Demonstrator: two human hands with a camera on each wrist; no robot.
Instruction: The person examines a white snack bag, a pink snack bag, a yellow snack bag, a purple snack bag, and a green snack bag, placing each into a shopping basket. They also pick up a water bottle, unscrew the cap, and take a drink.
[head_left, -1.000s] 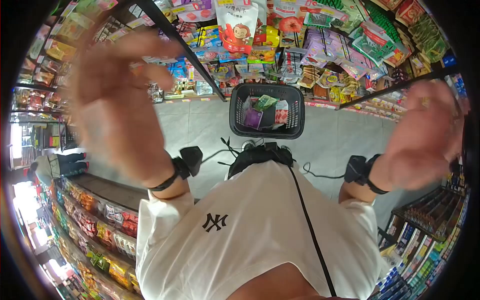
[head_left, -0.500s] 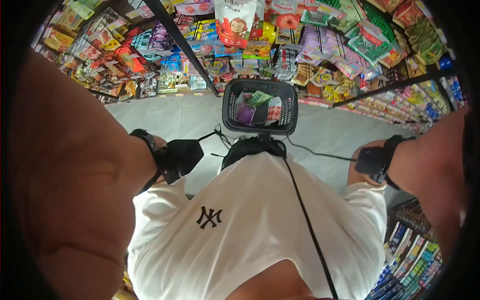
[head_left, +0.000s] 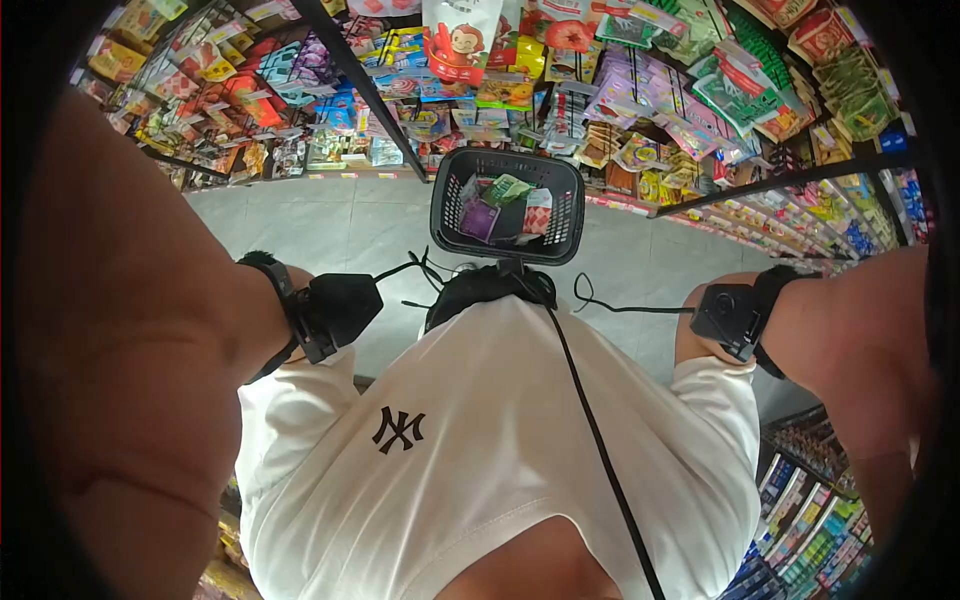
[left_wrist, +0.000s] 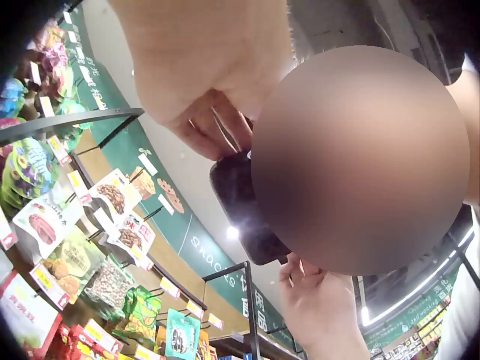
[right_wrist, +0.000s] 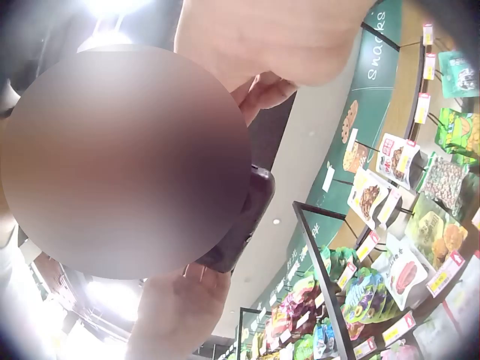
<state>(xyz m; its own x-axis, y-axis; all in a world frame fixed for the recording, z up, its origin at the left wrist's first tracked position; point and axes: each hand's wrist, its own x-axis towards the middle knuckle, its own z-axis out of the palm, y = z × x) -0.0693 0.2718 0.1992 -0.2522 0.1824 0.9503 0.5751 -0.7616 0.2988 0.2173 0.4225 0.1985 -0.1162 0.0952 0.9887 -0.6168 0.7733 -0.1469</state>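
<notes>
- Both your arms are up; head view only gets the hands' bases past the wrist straps, dark at L & R edges.
- L hand [left_wrist: 214, 64]: fingers bent, tips at one end of a black device [left_wrist: 244, 206] by your head. Blur hides the rest, so can't tell if it's gripping or just touching.
- R hand [right_wrist: 274, 41]: fingers bent too, near the device's other end; contact's under the blur in R wrist view. L wrist view has those fingers right at the device's lower corner. Firm grip or not, can't tell.
- Black device: up at head height betw. the hands, partly covered by the blurred disc.
- Wrist cams: L one [head_left: 340, 308] & R one [head_left: 728, 318], strapped on, both black.
- White T-shirt [head_left: 500, 400] w/ black logo; black cable [head_left: 590, 430] runs down its front.
- Black basket [head_left: 560, 215] on grey tile floor [head_left: 370, 220], in front of your waist. Inside: purple pkt [head_left: 479, 221], green pkt [head_left: 507, 189], red-and-white pkt [head_left: 537, 215].
- Snack racks ahead, packed w/ bagged goods, incl. white-and-red monkey pouch [head_left: 460, 40] at top centre.
- Wrist views: green sign band [right_wrist: 379, 82] reading "Snacks" above hanging bags & price tags.
</notes>
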